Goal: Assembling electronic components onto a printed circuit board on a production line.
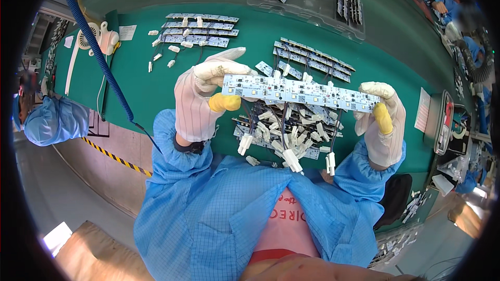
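Observation:
Between my two gloved hands I hold up a long white LED circuit board (307, 92), with small chips along its face. My left hand (216, 91) pinches its left end, the yellow thumb cover in front and the forefinger stretched out above. At the right end, my right hand (383, 112) grips with thumb and fingers. Black wires with white plug connectors (292, 161) hang down from the board. Behind and beneath it lies a heap of similar boards and connectors (312, 125), partly hidden by the held board.
Rows of boards lie on the green table mat at the far left (200, 31) and further right (312, 57). A clear plastic tray (307, 18) with more boards stands at the back. A blue coiled cord (99, 52) hangs at left, near a white tape reel (88, 36). Co-workers sit at both sides.

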{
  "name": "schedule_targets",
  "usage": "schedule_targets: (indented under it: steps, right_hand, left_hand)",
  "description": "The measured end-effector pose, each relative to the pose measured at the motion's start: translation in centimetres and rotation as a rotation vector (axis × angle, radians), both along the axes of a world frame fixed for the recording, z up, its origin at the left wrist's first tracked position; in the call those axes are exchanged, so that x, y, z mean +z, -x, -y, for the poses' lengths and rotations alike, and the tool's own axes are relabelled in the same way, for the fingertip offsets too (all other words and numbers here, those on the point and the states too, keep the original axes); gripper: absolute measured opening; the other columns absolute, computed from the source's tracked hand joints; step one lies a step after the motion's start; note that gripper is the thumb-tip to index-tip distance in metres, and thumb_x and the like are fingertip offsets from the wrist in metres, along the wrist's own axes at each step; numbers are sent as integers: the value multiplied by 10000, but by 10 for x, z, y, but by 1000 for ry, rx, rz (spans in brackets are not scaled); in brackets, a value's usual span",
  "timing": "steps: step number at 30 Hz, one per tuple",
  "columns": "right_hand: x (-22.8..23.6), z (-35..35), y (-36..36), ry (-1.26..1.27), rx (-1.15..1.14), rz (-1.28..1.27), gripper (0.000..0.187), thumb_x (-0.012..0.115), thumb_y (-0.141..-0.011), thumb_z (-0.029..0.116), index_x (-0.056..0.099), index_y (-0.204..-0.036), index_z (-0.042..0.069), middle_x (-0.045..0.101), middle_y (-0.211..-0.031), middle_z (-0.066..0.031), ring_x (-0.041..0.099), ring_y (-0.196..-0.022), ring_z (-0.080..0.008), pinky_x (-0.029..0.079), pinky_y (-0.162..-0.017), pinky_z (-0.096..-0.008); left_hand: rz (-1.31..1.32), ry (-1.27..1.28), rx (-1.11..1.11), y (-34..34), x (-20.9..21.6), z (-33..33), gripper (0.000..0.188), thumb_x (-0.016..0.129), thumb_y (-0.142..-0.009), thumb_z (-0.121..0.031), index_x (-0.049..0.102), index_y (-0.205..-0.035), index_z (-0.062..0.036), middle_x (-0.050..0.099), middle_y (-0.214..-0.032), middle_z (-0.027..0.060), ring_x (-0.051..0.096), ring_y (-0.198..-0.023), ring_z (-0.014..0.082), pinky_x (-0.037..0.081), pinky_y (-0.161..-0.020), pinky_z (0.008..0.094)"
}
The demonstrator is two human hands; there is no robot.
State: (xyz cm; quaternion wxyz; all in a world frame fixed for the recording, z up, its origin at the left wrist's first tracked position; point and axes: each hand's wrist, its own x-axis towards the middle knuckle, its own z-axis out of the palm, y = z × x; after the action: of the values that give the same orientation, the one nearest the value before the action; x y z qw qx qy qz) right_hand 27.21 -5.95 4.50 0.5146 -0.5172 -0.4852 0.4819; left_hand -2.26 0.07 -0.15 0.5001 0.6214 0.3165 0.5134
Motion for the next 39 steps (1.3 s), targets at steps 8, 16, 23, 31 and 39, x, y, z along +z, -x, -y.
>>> schedule_targets:
  steps: [8, 16, 23, 31, 39]
  right_hand:
    - [2, 4, 7, -33, -8, 28, 482, 705, -822, 340, 540, -1099, -18, 584, -753, -65, 499, -507, -71, 370, -484, -180]
    - [4, 6, 3, -8, 78, 30, 419, 702, -825, 284, 568, -1098, -3, 613, -873, -75, 547, -581, -83, 413, -527, -194]
    - [9, 6, 5, 6, 147, -142, 627, 712, -796, 412, 510, -1171, -49, 624, -950, -123, 585, -625, -109, 441, -519, -193]
    - [7, 7, 2, -19, 190, -117, 632, 671, -822, 440, 508, -1176, -58, 613, -1018, -135, 601, -702, -112, 445, -539, -188]
    - [2, 3, 0, -71, 98, 11, 502, 680, -832, 363, 544, -1116, -27, 594, -954, -86, 545, -556, -90, 419, -522, -193]
  left_hand:
    - [158, -15, 127, -9, -6, 5, 397, 720, -780, -115, 589, -1114, 54, 613, -1127, 208, 644, -925, 201, 518, -800, 284]
    - [38, 27, 210, -2, -6, 4, 493, 730, -792, -265, 571, -1136, 49, 636, -1078, 212, 648, -870, 208, 521, -774, 303]
    - [-13, 104, 297, -1, -13, -8, 518, 732, -789, -308, 577, -1138, 42, 638, -1085, 203, 649, -888, 201, 515, -782, 289]
    - [-354, 51, 276, 1, -7, -9, 394, 587, -912, -291, 586, -1126, 40, 670, -1008, 164, 656, -836, 185, 537, -714, 267]
    - [111, 39, 192, -3, -10, -4, 438, 710, -810, -157, 565, -1162, 58, 652, -1036, 195, 650, -869, 212, 537, -736, 294]
